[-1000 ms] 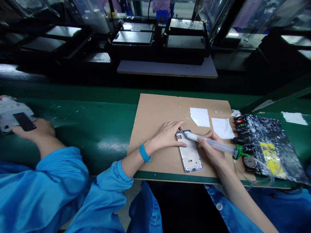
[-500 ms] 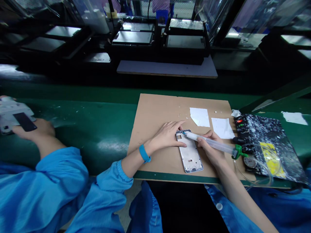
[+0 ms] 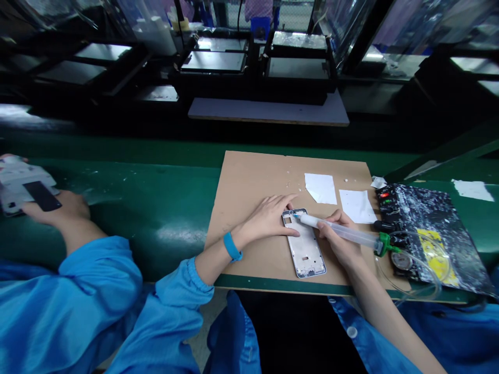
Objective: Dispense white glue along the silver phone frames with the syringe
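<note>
Right hand [image 3: 338,240] is clamped around a syringe [image 3: 343,232], its tip on the top end of a phone frame [image 3: 303,242]. Left hand [image 3: 268,215], fingers spread flat, presses on the frame's upper left edge. Frame lies on a cardboard sheet [image 3: 249,192], with bare cardboard to its left. Two white papers [image 3: 320,187] lie just beyond; a spattered black box [image 3: 429,218] crowds the right side. Far left, a co-worker's hand [image 3: 58,208] holds another part [image 3: 21,184] on the green bench [image 3: 156,197].
</note>
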Demonstrator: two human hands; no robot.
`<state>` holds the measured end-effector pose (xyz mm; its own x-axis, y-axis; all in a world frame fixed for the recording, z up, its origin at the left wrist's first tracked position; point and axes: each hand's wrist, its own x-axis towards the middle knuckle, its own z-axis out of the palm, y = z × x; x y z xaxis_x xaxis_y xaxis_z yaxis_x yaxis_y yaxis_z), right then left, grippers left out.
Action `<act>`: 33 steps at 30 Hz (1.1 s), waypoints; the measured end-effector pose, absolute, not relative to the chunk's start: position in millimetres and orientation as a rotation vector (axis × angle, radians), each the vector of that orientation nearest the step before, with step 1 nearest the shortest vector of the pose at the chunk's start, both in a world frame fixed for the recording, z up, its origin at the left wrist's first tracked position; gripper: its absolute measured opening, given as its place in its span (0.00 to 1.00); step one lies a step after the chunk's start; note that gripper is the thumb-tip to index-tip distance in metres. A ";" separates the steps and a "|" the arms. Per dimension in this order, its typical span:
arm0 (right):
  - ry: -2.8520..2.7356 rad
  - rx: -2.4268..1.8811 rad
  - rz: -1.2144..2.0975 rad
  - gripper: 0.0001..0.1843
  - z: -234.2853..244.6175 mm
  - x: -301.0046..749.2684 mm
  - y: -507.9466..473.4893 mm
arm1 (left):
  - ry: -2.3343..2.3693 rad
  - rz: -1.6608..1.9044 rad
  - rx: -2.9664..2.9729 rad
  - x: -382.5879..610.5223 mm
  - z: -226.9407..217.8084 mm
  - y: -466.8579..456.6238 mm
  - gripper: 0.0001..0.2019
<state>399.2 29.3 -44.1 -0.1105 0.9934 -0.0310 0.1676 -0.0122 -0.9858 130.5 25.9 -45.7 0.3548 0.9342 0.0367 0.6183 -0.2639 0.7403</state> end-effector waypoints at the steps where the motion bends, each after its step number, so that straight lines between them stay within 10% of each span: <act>1: -1.411 -1.295 1.221 0.30 -44.3 399.5 29.3 | 1.344 0.643 1.985 130.4 -45.5 25.6 0.53; 33: -1.398 -1.282 1.233 0.32 -43.2 394.0 28.9 | 1.366 0.623 1.987 125.1 -36.7 22.5 0.52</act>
